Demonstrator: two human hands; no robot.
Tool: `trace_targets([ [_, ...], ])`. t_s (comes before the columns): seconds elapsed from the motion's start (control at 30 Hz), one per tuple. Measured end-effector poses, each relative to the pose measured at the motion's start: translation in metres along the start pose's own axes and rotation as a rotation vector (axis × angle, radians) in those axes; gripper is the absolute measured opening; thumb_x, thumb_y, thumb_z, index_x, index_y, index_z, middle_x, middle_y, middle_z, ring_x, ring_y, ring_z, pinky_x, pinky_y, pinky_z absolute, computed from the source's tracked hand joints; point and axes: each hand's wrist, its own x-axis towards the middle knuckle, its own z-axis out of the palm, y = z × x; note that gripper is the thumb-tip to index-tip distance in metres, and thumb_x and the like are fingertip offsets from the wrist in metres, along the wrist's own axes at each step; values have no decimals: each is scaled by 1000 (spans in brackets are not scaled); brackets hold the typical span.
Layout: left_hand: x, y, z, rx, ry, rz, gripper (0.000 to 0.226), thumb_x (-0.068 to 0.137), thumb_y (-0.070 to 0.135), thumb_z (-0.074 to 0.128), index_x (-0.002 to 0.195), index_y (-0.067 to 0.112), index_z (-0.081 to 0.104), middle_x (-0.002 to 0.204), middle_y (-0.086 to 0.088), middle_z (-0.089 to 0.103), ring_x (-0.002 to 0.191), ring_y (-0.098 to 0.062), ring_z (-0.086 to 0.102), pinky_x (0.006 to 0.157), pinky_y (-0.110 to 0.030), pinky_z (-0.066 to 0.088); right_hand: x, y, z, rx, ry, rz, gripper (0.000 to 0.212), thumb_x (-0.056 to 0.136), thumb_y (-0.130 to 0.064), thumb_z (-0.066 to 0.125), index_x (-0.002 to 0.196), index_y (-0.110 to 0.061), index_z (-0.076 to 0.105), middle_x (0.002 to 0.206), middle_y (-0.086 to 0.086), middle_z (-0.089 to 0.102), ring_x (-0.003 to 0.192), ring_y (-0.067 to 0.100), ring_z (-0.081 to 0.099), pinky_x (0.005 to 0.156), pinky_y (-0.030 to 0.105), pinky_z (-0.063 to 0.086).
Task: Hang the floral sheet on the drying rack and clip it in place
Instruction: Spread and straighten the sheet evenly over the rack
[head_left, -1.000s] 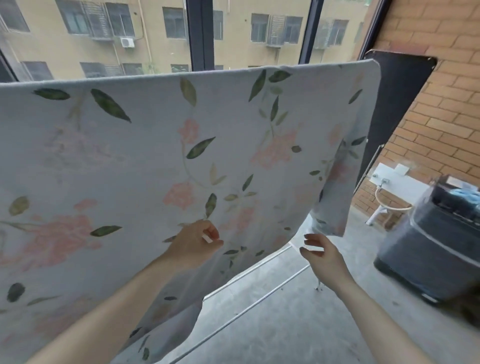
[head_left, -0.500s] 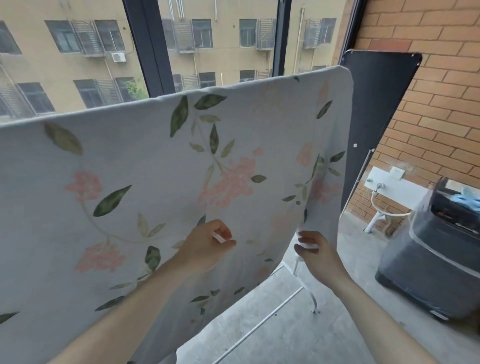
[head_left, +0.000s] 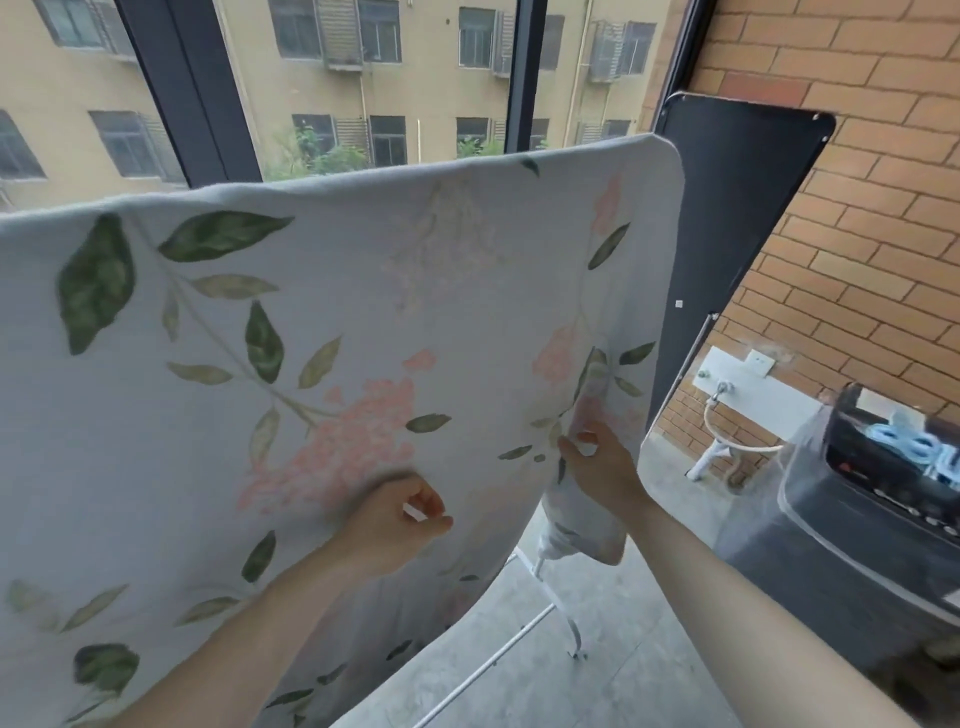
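Note:
The floral sheet (head_left: 332, 332), pale grey with pink blossoms and green leaves, hangs draped over the top bar of the drying rack and fills the left and middle of the view. Only the rack's white lower bar and leg (head_left: 550, 592) show beneath the sheet. My left hand (head_left: 395, 525) is in front of the cloth with fingers curled around a small white object, likely a clip. My right hand (head_left: 602, 467) pinches the sheet's right hanging edge between thumb and fingers.
A dark panel (head_left: 727, 234) leans against the brick wall (head_left: 857, 208) right of the sheet. A grey washing machine (head_left: 852, 519) stands at the right, with a tap and hose (head_left: 722, 415) behind it. Large windows (head_left: 363, 78) lie beyond the rack. Concrete floor (head_left: 623, 675) below.
My view has swung right and nearer to the sheet's right end. My right hand rose from open below the edge to gripping the sheet's edge. My left hand stays curled against the cloth.

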Motion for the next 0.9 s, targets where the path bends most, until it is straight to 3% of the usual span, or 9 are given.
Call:
trace_targets([
  [0.17,45,3,21,-36,22,-101,16,86,31,81,87,20,70,95,15,71,62,1,64,53,-18,49,80,6,-6,29,3,-41,57,96,-36,70,144,-11,51,136,4,64,127,30,59,103,33,45],
  [0.27,62,1,36,-55,67,-169,15,85,34,82,85,25,70,94,16,72,71,-3,68,60,-20,52,122,25,-3,9,-32,-145,30,92,-33,75,114,-13,67,106,3,75,100,19,71,84,23,53],
  [0.37,72,2,56,-94,181,-260,15,84,29,84,81,22,71,90,13,74,66,4,65,66,-26,52,153,41,-5,10,-9,-287,14,92,-17,76,84,-17,65,79,-1,69,76,11,69,65,3,42],
  [0.43,72,6,65,-102,245,-297,15,85,22,83,79,16,70,86,8,74,64,5,64,71,-31,52,165,53,-6,11,-17,-347,18,92,-16,75,81,-24,65,75,-10,68,76,15,68,68,6,41],
  [0.5,72,12,72,-119,308,-366,14,87,21,81,81,13,71,87,7,74,71,-2,67,74,-31,51,177,66,-8,-9,-75,-379,20,95,-21,73,79,-29,62,70,-18,65,69,3,63,66,12,41],
  [0.63,61,20,89,-81,385,-486,14,90,29,78,86,19,70,92,11,74,82,-10,70,76,-30,50,184,81,-13,7,-123,-481,20,96,-21,71,80,-21,59,64,-20,58,64,-6,55,61,8,39],
  [0.7,56,24,100,-73,445,-537,13,90,31,78,90,22,69,97,15,72,83,-12,70,78,-30,52,185,88,-13,20,-147,-510,18,95,-18,72,81,-16,61,64,-17,60,61,1,56,59,12,40],
  [0.77,54,26,108,-56,491,-566,17,89,30,78,101,20,69,106,14,69,85,-14,69,75,-27,48,183,96,-8,20,-167,-498,17,95,-16,72,81,-15,62,69,-8,68,65,16,63,63,29,46],
  [0.9,50,28,122,6,503,-585,49,86,32,79,130,21,61,134,5,57,88,-16,70,91,-32,50,181,116,3,-14,-222,-486,22,95,-17,69,77,-21,58,71,-3,69,72,28,65,64,37,50],
])
